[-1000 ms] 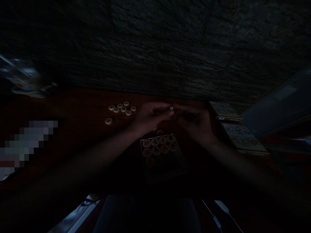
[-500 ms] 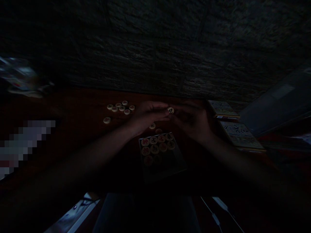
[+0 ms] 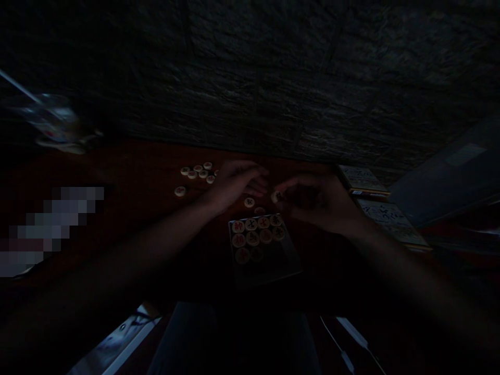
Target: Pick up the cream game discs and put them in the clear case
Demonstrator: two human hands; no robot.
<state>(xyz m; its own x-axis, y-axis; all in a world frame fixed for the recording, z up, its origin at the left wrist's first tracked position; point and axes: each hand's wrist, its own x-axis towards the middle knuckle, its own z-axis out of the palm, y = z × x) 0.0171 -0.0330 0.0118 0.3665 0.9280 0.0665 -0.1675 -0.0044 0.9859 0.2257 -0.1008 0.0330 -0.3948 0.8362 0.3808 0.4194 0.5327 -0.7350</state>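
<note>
Between the thumb and fingers of my right hand (image 3: pixel 312 200) is a round xiangqi piece (image 3: pixel 277 196), just above the table. My left hand (image 3: pixel 239 182) hovers to its left with fingers bent and apart, holding nothing that I can see. Below the hands lies a shallow box (image 3: pixel 292 260) with rows of pieces, red and black characters facing up; its near part is very dark. A loose piece (image 3: pixel 249 202) lies between my left hand and the box, and another sits at the box's far edge. Several more pieces (image 3: pixel 192 174) are grouped left of my left hand.
Two flat boxes (image 3: pixel 390 221) with dark writing lie at the right. A clear cup with a straw (image 3: pixel 54 117) stands at the far left. Behind the table (image 3: pixel 136 156) rises a dark stone wall. White cables hang below the near edge.
The hands have parted. My left hand has let go of the piece near its fingertips, and my right hand has brought it down toward the box. The view has shifted slightly.
</note>
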